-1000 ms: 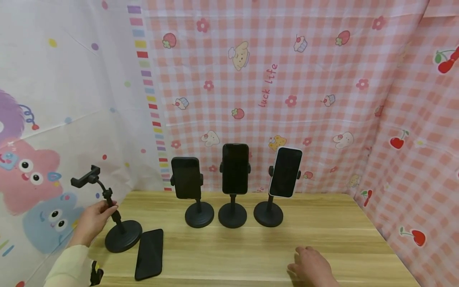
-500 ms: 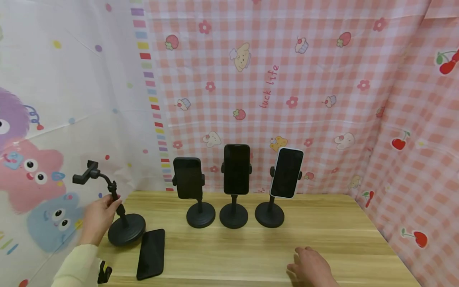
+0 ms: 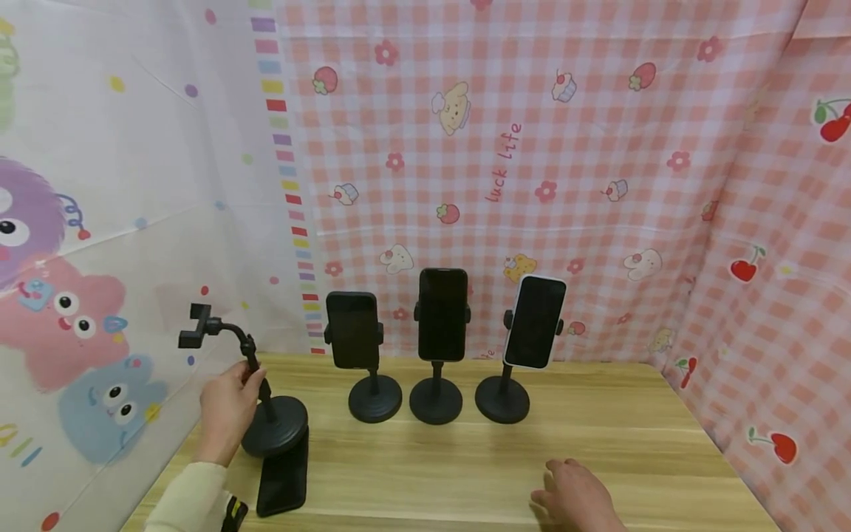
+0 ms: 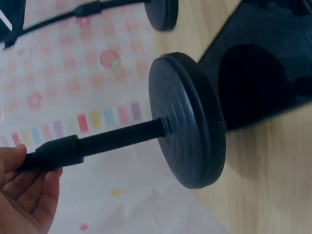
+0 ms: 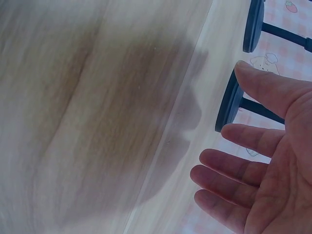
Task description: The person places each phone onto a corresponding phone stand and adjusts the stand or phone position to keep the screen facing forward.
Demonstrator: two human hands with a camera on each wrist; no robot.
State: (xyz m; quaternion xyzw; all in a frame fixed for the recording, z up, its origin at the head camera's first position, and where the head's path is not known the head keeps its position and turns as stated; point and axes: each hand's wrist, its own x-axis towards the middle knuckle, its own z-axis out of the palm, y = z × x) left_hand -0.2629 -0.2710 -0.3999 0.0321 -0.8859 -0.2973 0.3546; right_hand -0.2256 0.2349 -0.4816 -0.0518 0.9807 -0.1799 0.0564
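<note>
My left hand (image 3: 229, 406) pinches the pole of a black phone stand (image 3: 275, 427) with an unfilled clamp at its top. In the left wrist view, thumb and fingers are on the thick collar of the pole, and the round base (image 4: 183, 122) is raised off the wooden table. A black phone (image 3: 284, 476) lies flat below; the base overlaps its far end in the head view and is mirrored in its screen in the left wrist view. My right hand (image 3: 577, 496) hovers low over the table's front right, fingers loosely extended, holding nothing.
Along the back stand three more phone stands, each with a phone clamped upright: a left phone (image 3: 352, 330), a middle phone (image 3: 442, 314) and a white-edged phone (image 3: 535, 322), slightly tilted. Patterned cloth (image 3: 505, 89) hangs behind the wooden table (image 3: 425, 473) and at its sides.
My left hand has lifted the stand from the table's left side and carried it right, its base now over the lying phone. The right hand stays put.
</note>
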